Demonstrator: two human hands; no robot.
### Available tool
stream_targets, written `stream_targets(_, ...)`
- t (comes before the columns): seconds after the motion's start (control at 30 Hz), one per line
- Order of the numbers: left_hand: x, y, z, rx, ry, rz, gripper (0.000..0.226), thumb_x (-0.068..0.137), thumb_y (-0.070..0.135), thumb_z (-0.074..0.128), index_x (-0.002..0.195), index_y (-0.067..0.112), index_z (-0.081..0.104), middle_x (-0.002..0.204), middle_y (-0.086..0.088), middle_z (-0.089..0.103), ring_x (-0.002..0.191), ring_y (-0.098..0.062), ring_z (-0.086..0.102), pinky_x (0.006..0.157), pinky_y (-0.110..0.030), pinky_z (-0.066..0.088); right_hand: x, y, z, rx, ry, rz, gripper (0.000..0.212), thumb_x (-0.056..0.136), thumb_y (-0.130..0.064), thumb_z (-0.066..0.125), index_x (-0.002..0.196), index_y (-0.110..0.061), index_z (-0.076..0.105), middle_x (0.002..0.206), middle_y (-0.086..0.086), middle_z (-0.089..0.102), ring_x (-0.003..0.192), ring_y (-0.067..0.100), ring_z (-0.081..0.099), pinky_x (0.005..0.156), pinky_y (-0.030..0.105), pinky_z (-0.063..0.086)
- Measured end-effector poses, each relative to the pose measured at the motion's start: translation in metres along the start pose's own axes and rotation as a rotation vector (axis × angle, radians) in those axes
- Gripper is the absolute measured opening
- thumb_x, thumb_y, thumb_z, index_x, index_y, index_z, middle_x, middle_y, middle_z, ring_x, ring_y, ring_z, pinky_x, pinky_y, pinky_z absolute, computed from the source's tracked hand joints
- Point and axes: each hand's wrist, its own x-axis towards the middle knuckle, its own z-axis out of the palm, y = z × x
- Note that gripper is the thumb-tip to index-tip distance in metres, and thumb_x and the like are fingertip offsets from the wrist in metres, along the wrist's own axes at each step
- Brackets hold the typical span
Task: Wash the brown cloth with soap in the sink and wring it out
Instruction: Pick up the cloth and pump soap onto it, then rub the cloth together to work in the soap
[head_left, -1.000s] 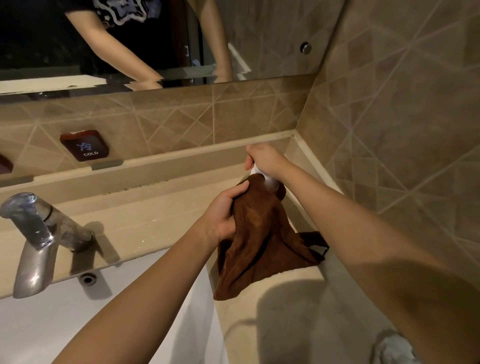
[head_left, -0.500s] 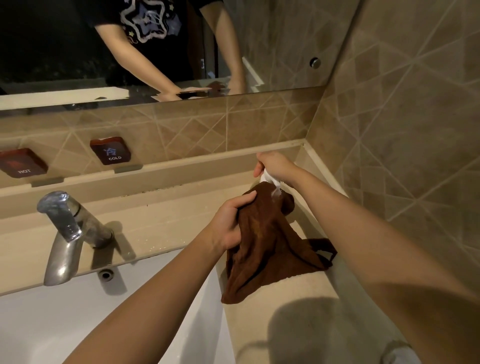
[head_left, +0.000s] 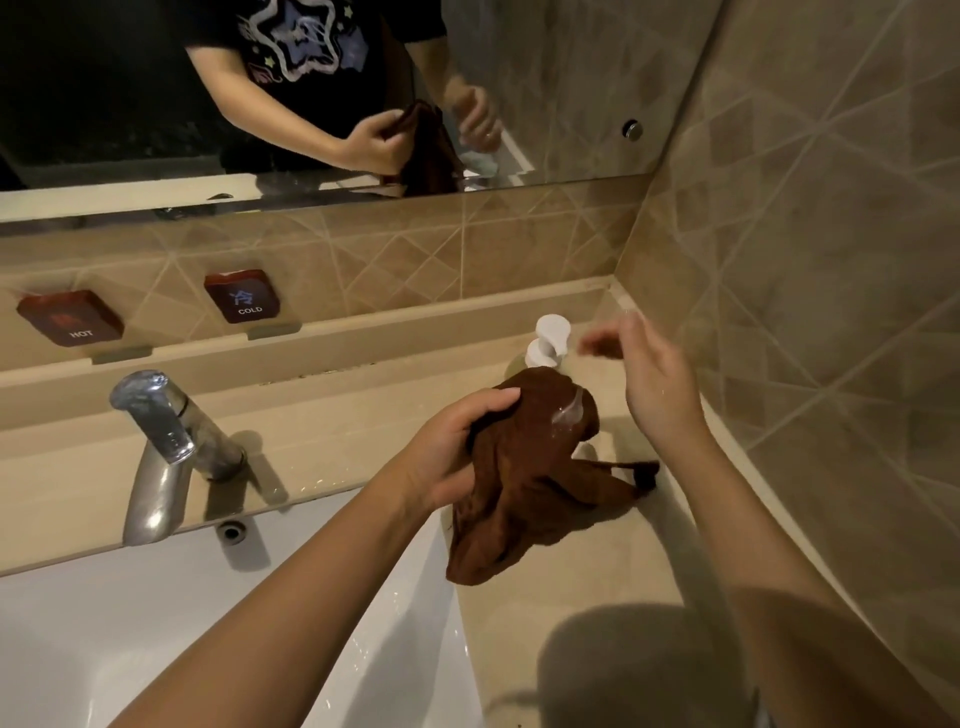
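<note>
Your left hand (head_left: 457, 452) grips the brown cloth (head_left: 524, 488) over the desk (head_left: 509, 639) beside the sink (head_left: 130, 649) (white soap (head_left: 569, 410) smeared on top). Your right hand (head_left: 657, 384) hovers loose and empty near the pump bottle (head_left: 550, 338).

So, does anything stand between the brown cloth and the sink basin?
Nothing visible does. The left hand grips the brown cloth at the edge of the counter, directly beside the white basin. The faucet stands further left, out of the path.
</note>
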Motion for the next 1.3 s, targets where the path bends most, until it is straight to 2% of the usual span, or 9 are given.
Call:
stream_targets(0.13, -0.023, 0.009, 0.015, 0.096, -0.030, 0.067, 0.023, 0.078, 0.022, 0.070, 0.094, 0.006, 0.074, 0.091, -0.009, 0.074, 0.086, -0.020, 0.070, 0.082, -0.031, 0.055, -0.049, -0.006, -0.004, 0.006, -0.422, 0.209, 0.049, 0.084, -0.059, 0.026, 0.068, -0.044, 0.069, 0.068, -0.028, 0.067, 0.072, -0.014, 0.060, 0.063, 0.001, 0.040)
stream_targets(0.23, -0.047, 0.021, 0.022, 0.378, 0.162, 0.137, 0.027, 0.084, 0.030, 0.060, 0.091, 0.008, 0.074, 0.089, -0.011, 0.073, 0.084, -0.022, 0.070, 0.077, -0.030, 0.056, -0.056, -0.015, -0.012, 0.054, -0.443, 0.141, 0.029, 0.087, -0.038, 0.047, 0.069, -0.034, 0.069, 0.066, -0.018, 0.065, 0.067, -0.005, 0.059, 0.062, 0.010, 0.044)
stream_targets(0.37, -0.083, 0.033, 0.037, 0.803, 0.355, 0.260, 0.032, 0.083, 0.049, 0.059, 0.079, 0.021, 0.074, 0.077, 0.000, 0.073, 0.075, -0.016, 0.069, 0.070, -0.028, 0.051, -0.055, -0.039, -0.023, 0.254, -0.360, 0.106, 0.023, 0.083, -0.038, 0.058, 0.072, -0.018, 0.061, 0.069, -0.010, 0.056, 0.067, 0.004, 0.051, 0.060, 0.014, 0.043)
stream_targets(0.47, -0.104, 0.037, 0.045, 0.931, 0.432, 0.392, 0.028, 0.091, 0.044, 0.051, 0.081, 0.030, 0.073, 0.075, 0.008, 0.074, 0.073, -0.009, 0.070, 0.065, -0.019, 0.050, -0.062, -0.067, -0.012, 0.251, -0.397, 0.118, 0.040, 0.081, -0.049, 0.055, 0.079, -0.009, 0.054, 0.073, -0.005, 0.052, 0.068, 0.007, 0.049, 0.059, 0.015, 0.043)
stream_targets(0.63, -0.145, 0.049, 0.045, 0.942, 0.568, 0.463, 0.032, 0.093, 0.044, 0.050, 0.078, 0.024, 0.069, 0.077, 0.004, 0.070, 0.083, -0.022, 0.067, 0.082, -0.040, 0.049, -0.082, -0.113, 0.032, -0.033, -0.638, 0.149, 0.041, 0.080, -0.058, 0.046, 0.069, -0.023, 0.063, 0.068, -0.017, 0.058, 0.066, -0.002, 0.055, 0.063, 0.013, 0.041)
stream_targets(0.77, -0.179, 0.049, 0.035, 0.920, 0.719, 0.493, 0.037, 0.095, 0.045, 0.045, 0.085, 0.020, 0.070, 0.086, 0.002, 0.074, 0.088, -0.017, 0.068, 0.084, -0.037, 0.049, -0.099, -0.128, 0.076, 0.110, -0.431, 0.131, 0.038, 0.091, -0.041, 0.050, 0.080, -0.010, 0.068, 0.077, 0.001, 0.072, 0.071, 0.007, 0.064, 0.065, 0.017, 0.047)
stream_targets(0.9, -0.211, 0.047, 0.027, 0.781, 0.788, 0.551, 0.036, 0.095, 0.045, 0.044, 0.091, 0.025, 0.073, 0.088, 0.007, 0.075, 0.086, -0.006, 0.068, 0.069, -0.018, 0.050, -0.120, -0.140, 0.126, 0.239, -0.279, 0.171, 0.051, 0.092, -0.043, 0.046, 0.092, 0.007, 0.058, 0.098, 0.032, 0.061, 0.090, 0.041, 0.061, 0.084, 0.048, 0.050)
stream_targets(1.07, -0.232, 0.041, 0.026, 0.726, 0.852, 0.651, 0.042, 0.096, 0.041, 0.043, 0.078, 0.011, 0.065, 0.070, -0.007, 0.065, 0.062, -0.010, 0.060, 0.053, -0.014, 0.047, -0.161, -0.167, 0.183, 0.045, -0.168, -0.134, 0.041, 0.093, -0.041, 0.042, 0.071, -0.011, 0.058, 0.063, 0.005, 0.058, 0.057, 0.009, 0.054, 0.054, 0.022, 0.044)
stream_targets(1.3, -0.257, 0.036, 0.021, 0.665, 0.873, 0.643, 0.042, 0.096, 0.042, 0.042, 0.070, 0.027, 0.070, 0.065, 0.003, 0.070, 0.059, -0.004, 0.065, 0.051, -0.015, 0.048, -0.169, -0.185, 0.222, -0.094, -0.098, -0.218, 0.044, 0.097, -0.035, 0.038, 0.057, -0.021, 0.048, 0.048, -0.007, 0.045, 0.047, 0.009, 0.045, 0.047, 0.028, 0.037)
